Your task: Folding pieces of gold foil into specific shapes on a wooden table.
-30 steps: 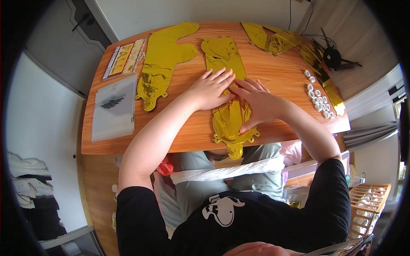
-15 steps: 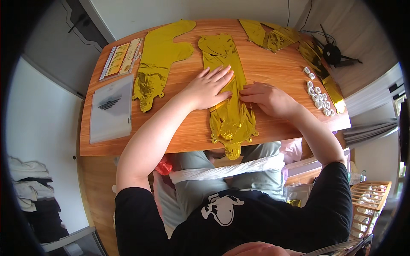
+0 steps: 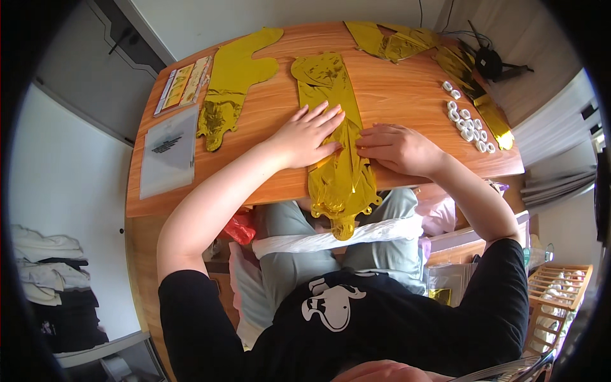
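A flat gold foil balloon [image 3: 324, 95] lies lengthwise on the wooden table, its narrow tabbed end hanging over the near edge. My left hand [image 3: 310, 135] rests palm down on its left side, fingers spread. From the right, my right hand [image 3: 402, 149] reaches in with slightly bent fingers, and their tips touch the balloon's right edge. Another flat gold foil balloon [image 3: 245, 63], crinkled at its near end, lies to the left. More gold foil [image 3: 398, 46] is spread along the far right.
Several small white rings of ribbon or tape [image 3: 466, 124] lie at right, near a black device with antennas [image 3: 489, 62]. At left are a clear sleeve with dark thin pieces [image 3: 168, 169] and a colourful printed packet [image 3: 181, 86]. A white strip [image 3: 299, 243] crosses my lap.
The middle foil balloon has slid toward me under my hands, and more of it overhangs the near edge. The whole view has also shifted slightly. Both hands keep nearly the same pose.
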A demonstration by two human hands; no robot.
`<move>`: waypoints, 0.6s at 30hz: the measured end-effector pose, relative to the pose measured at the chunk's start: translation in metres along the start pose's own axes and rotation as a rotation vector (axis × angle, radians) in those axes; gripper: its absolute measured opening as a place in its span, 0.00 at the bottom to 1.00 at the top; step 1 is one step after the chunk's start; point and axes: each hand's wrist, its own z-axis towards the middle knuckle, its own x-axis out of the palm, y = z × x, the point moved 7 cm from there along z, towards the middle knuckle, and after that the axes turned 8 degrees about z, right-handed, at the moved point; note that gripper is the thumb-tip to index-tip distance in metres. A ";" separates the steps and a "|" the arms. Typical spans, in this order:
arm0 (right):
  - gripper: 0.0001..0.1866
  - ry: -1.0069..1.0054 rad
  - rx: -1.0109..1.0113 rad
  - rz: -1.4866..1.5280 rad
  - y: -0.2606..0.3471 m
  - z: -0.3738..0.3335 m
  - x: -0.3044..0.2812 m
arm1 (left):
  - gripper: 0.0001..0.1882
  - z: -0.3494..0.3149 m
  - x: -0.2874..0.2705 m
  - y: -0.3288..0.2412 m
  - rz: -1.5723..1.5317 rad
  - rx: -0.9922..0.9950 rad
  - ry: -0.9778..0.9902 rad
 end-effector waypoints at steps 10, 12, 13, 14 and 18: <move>0.18 -0.052 -0.072 0.068 0.028 -0.032 -0.004 | 0.38 -0.007 -0.006 -0.026 -0.035 -0.024 0.008; 0.21 -0.087 -0.018 0.105 0.026 -0.037 0.002 | 0.38 -0.007 -0.005 -0.031 -0.019 -0.023 0.010; 0.21 -0.088 -0.020 0.105 0.028 -0.040 0.003 | 0.38 -0.008 -0.004 -0.033 -0.003 -0.025 0.011; 0.21 -0.079 0.018 0.138 0.026 -0.044 0.003 | 0.38 -0.008 -0.004 -0.033 -0.002 -0.026 0.012; 0.25 -0.057 0.037 0.175 0.034 -0.045 -0.001 | 0.38 -0.009 -0.003 -0.034 0.019 -0.022 0.003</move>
